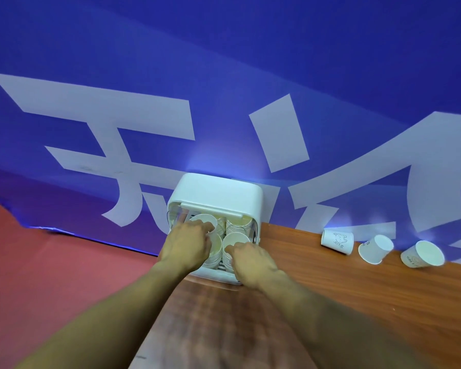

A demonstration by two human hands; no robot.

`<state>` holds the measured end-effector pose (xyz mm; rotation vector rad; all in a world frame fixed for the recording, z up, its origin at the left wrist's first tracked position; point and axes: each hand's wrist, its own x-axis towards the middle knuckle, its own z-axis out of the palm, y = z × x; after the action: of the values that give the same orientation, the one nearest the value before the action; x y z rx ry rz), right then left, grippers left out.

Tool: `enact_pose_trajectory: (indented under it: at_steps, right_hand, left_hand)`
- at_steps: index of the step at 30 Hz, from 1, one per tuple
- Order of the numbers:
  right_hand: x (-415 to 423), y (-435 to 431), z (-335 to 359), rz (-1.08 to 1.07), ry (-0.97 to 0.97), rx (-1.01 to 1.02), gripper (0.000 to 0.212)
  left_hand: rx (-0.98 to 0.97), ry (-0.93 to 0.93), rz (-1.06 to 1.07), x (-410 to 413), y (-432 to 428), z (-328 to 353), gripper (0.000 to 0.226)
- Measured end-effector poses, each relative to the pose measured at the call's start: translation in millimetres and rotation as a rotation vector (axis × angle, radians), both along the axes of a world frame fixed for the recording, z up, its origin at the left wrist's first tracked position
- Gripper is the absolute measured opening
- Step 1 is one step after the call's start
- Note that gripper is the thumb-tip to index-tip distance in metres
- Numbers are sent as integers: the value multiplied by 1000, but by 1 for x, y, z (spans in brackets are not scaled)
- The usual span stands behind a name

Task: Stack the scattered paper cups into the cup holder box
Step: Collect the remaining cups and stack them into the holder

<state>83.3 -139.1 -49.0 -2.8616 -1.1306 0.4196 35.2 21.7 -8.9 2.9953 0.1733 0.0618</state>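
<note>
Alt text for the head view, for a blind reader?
Two hands reach into a white cup holder box on a wooden table, the left hand at the left stacks of paper cups, the right hand at the front-right stack. Loose cups lie on their sides to the right, before a blue banner.

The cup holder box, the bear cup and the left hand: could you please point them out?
cup holder box [218, 190], head view, white top.
bear cup [337, 241], head view, printed side wall.
left hand [186, 246], head view, back of hand.
</note>
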Motion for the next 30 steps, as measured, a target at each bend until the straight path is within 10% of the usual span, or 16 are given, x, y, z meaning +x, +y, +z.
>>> enact_pose_trajectory:
  at_steps: [7,30]
  right_hand:
    - [4,1,-30,103,4,-118,81]
    - [-1,-1,-44,113,-73,-55,92]
  left_hand:
    - [-5,52,-14,5,2,-11,26]
    - [87,237,-77,14,-13,-62,16]
